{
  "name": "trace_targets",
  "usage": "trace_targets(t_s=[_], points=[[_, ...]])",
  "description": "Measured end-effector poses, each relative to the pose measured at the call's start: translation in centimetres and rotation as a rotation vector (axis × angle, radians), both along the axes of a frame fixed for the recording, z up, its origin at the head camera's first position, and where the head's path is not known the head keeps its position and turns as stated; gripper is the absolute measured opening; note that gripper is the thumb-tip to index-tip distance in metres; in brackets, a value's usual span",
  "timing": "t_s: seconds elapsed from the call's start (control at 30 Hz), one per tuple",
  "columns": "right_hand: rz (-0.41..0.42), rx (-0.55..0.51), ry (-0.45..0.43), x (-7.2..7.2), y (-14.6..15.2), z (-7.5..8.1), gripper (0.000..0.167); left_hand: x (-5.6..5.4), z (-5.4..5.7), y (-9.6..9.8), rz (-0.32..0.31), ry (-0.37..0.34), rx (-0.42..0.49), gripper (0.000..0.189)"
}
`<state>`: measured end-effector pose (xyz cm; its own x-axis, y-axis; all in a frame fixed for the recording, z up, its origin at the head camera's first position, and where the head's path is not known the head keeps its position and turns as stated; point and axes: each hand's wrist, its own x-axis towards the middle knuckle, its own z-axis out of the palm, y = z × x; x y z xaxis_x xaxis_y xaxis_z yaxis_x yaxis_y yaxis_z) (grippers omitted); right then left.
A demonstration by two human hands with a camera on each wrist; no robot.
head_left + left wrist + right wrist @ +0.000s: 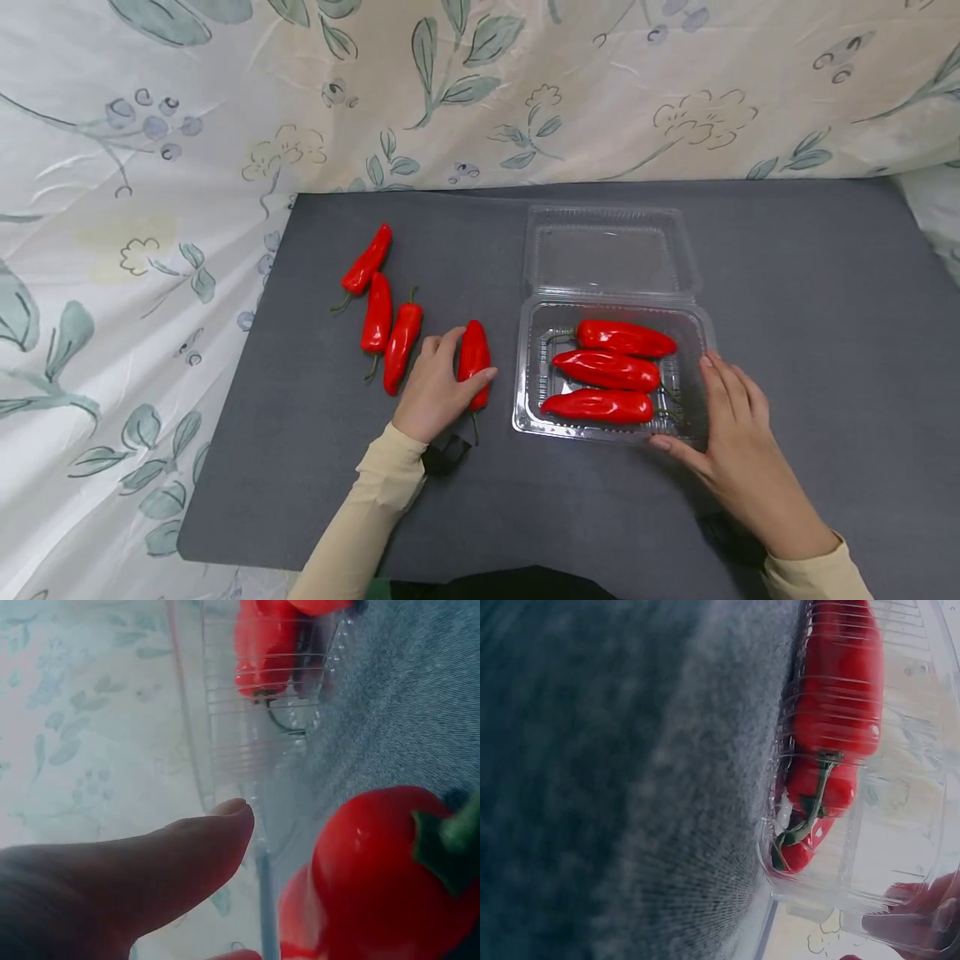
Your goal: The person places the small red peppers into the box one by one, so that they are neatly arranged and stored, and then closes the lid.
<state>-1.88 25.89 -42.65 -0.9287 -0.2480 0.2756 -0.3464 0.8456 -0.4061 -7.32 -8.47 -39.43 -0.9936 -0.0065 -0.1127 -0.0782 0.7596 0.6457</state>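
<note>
My left hand (pixel 435 387) straddles a red pepper (pixel 473 358) on the grey mat, fingers on its left and thumb across its right side. In the left wrist view the straight thumb (pixel 187 844) stands apart from the pepper's green-stemmed end. A clear plastic clamshell container (pixel 527 367) lies with its lid (pixel 600 250) folded back. Inside it, a top pepper (pixel 626 337), a middle pepper (pixel 606 369) and a lower pepper (pixel 597 406) lie side by side. My right hand (pixel 742 454) rests at the container's front right corner, fingers straight along the right rim, thumb at the front.
Left of my left hand lie three more red peppers: a far one (pixel 367 260), a middle one (pixel 377 312) and a near one (pixel 403 348). The grey mat (pixel 300 467) lies under everything. Cloth printed with leaves and flowers (pixel 585 92) surrounds it at the back and left.
</note>
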Motion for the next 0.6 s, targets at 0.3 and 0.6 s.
trace_targets(t_s=[0.3,0.6], points=[[0.007,-0.01,0.001,0.1,-0.1,0.0,0.107,-1.5,-0.5,1.2,0.035,-0.037,-0.065,0.078],[-0.028,0.0,-0.049,0.4,-0.2,0.2,0.109,-1.8,-1.1,1.2,0.025,0.022,-0.114,0.071]])
